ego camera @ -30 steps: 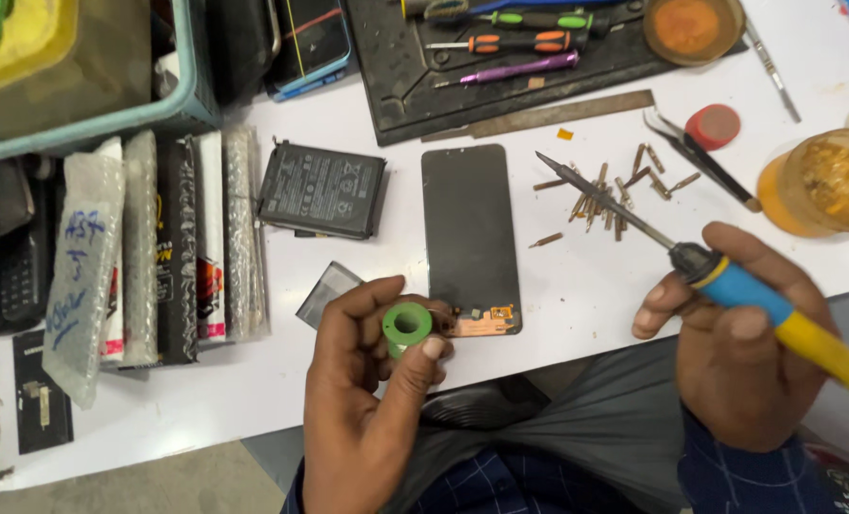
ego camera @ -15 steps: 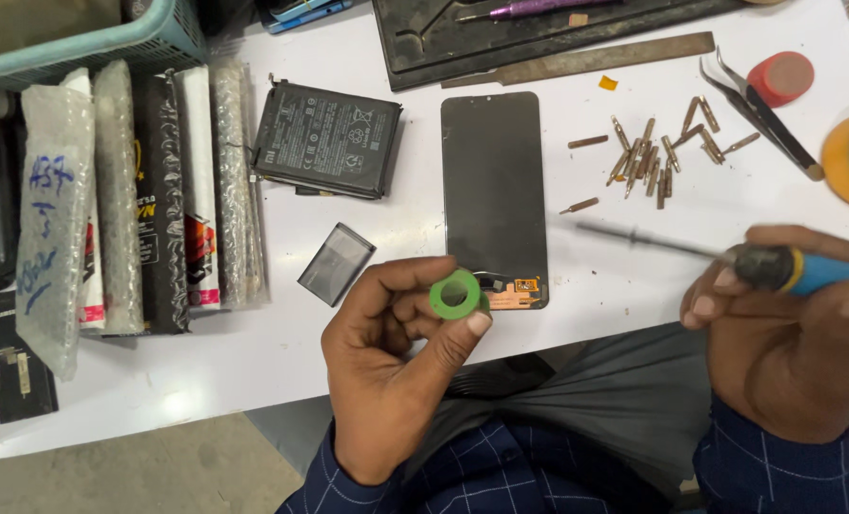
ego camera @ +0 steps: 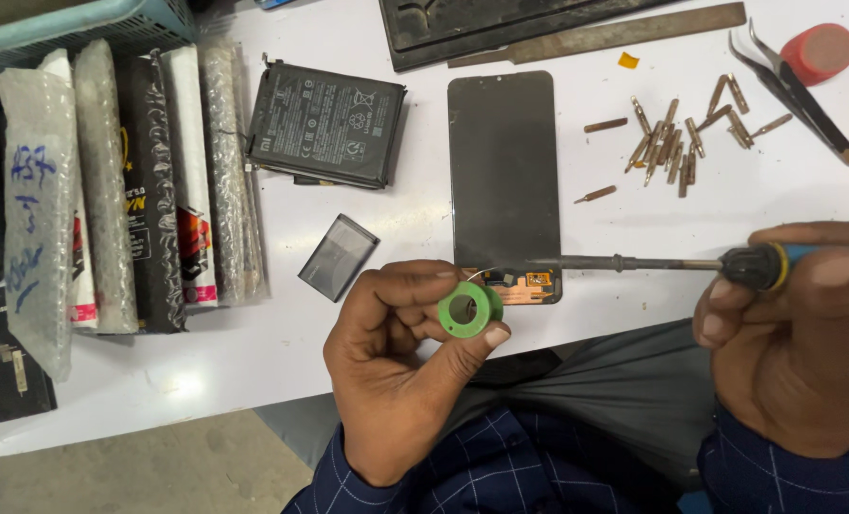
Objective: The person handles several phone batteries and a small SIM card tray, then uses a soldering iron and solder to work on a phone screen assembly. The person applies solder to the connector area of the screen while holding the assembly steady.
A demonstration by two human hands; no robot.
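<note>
The white worktable (ego camera: 253,352) fills most of the head view, its near edge running across the lower half. At the left edge stands a row of bubble-wrapped flat packages (ego camera: 110,190), the leftmost partly cut off by the frame, with a teal basket (ego camera: 81,24) above them showing only its lower rim. A dark tray (ego camera: 500,24) at the top is also cut off, and a long metal file (ego camera: 596,38) lies along its lower side.

In the middle lies a black phone screen (ego camera: 503,176), face down as far as can be told, with a copper-coloured flex connector (ego camera: 524,283) at its near end. Left of it rests a black phone battery (ego camera: 326,124), and nearer the person a smaller grey battery (ego camera: 338,257).

The right hand (ego camera: 796,333) is closed in a full fist around the blue and yellow handle of a soldering iron (ego camera: 634,263), whose long thin shaft points left, its tip at the screen's connector. The handle's far end runs out of frame. The left hand (ego camera: 396,352) pinches a small green solder spool (ego camera: 469,309) between thumb and fingers, just beside the screen's near corner; a fine wire rises from it toward the connector, too thin to follow.

To the right, about 20 brass screwdriver bits (ego camera: 677,143) are scattered, near black tweezers (ego camera: 796,86) and a red cap (ego camera: 818,52). An orange object at the right edge is mostly cut off.
</note>
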